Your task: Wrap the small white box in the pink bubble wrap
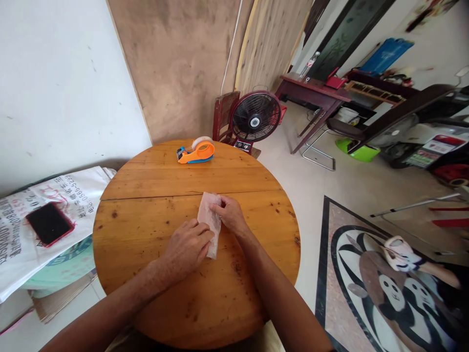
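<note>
Counted one plastic bag point(208, 220), thin, pale and half see-through, lying flat on the round wooden table point(154, 181), just on the near side of the table's middle seam. Noted its long axis running almost straight from the table's near edge toward the far edge, one short end pointing at the wearer and the other at the far side. Found two hands on it. Saw the left hand point(186, 249) resting palm down at the bag's left side, near the table's centre, fingers loosely stretched and gripping nothing, their tips pressed onto the plastic. Saw the right hand point(230, 213) at the bag's far right corner, fingers curled in and closed with the thumb on that corner in a pinch. Counted one orange tape dispenser point(196, 151) with a blue base, standing at the table's far edge, well apart from the bag. Spotted one black floor fan point(255, 117) beyond the table's far edge, with one dark wooden chair point(223, 115) just beside it. Left of the table, made out one dark phone point(49, 223) in a red case lying on one white printed sack point(73, 190). Right of the table, noticed one panda floor pattern point(388, 293) with one foot point(401, 254) in a white slipper over it.
</note>
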### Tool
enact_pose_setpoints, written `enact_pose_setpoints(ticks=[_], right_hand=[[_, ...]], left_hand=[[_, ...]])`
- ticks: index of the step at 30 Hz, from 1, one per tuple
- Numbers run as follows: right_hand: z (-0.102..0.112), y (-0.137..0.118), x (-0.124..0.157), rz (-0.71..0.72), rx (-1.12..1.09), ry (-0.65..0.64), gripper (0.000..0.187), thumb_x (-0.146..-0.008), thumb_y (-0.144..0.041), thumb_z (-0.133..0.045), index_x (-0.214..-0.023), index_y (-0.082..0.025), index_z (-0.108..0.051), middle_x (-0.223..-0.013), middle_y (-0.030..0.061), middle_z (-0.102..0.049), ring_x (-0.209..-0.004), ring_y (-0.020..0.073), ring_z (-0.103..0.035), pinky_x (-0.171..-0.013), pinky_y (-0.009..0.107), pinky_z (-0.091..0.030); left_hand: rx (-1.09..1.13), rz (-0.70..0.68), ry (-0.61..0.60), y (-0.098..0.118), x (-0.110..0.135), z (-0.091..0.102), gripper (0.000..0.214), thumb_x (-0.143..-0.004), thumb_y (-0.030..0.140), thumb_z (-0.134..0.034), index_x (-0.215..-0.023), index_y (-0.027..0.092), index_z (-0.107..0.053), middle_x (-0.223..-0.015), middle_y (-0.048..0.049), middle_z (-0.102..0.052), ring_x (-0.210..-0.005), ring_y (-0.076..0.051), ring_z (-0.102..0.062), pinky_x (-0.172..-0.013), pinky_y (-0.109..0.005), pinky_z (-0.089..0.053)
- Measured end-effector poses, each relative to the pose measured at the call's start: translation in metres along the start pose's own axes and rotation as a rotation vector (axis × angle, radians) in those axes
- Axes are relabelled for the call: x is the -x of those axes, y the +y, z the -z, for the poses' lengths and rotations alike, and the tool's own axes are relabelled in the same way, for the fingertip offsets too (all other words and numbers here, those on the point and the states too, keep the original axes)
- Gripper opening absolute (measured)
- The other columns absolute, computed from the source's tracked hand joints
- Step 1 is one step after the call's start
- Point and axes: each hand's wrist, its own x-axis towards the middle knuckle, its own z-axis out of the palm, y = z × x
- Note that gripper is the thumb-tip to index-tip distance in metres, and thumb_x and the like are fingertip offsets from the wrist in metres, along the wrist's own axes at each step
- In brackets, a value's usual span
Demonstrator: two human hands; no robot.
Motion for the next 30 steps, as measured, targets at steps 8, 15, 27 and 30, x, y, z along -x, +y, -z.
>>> enact_pose_setpoints(ticks=[8,15,27,30], right_hand=[[0.01,-0.026,0.038,0.088,-0.314,-0.045,0.021,-0.073,-0.04,-0.065,-0.073,-0.021,-0.057,-0.072,-0.001,-0.055,-0.069,0.014,-0.051,-0.061,0.024,-0.044],[0.023,-0.046,0.087,0.193,-0.271,-0.154,0.011,-0.085,-0.03,-0.058,-0.081,-0.021,-0.061,-0.078,-0.0002,-0.065,-0.072,0.014,-0.059,-0.068,0.024,-0.047],[-0.006,-0.01,0.123,0.693,0.167,0.087,0.027,-0.078,-0.006,-0.051,-0.096,-0.024,-0.058,-0.116,0.0096,-0.069,-0.117,0.021,-0.062,-0.097,0.038,-0.051],[-0.005,-0.008,0.125,0.702,0.194,0.063,0.03,-0.078,-0.004,-0.049,-0.098,-0.024,-0.057,-0.121,0.0099,-0.068,-0.122,0.0202,-0.059,-0.1,0.039,-0.051]], left_hand=[[0.104,0.026,0.082,-0.005,0.006,-0.009,0.024,-0.091,0.012,-0.049,-0.104,0.022,-0.066,-0.105,-0.0054,-0.066,-0.094,-0.022,-0.059,-0.084,-0.035,-0.05],[0.109,0.321,0.369,0.001,0.017,-0.021,0.029,-0.086,0.025,-0.06,-0.113,0.019,-0.053,-0.102,-0.0083,-0.06,-0.095,-0.025,-0.06,-0.083,-0.039,-0.053],[0.35,0.113,0.278,-0.014,0.016,-0.023,0.008,-0.09,0.026,-0.057,-0.096,0.021,-0.059,-0.105,-0.0055,-0.067,-0.099,-0.022,-0.064,-0.087,-0.034,-0.052],[0.367,0.013,0.259,-0.019,0.022,-0.017,0.017,-0.088,0.016,-0.052,-0.102,0.021,-0.061,-0.111,-0.007,-0.068,-0.105,-0.021,-0.063,-0.092,-0.035,-0.051]])
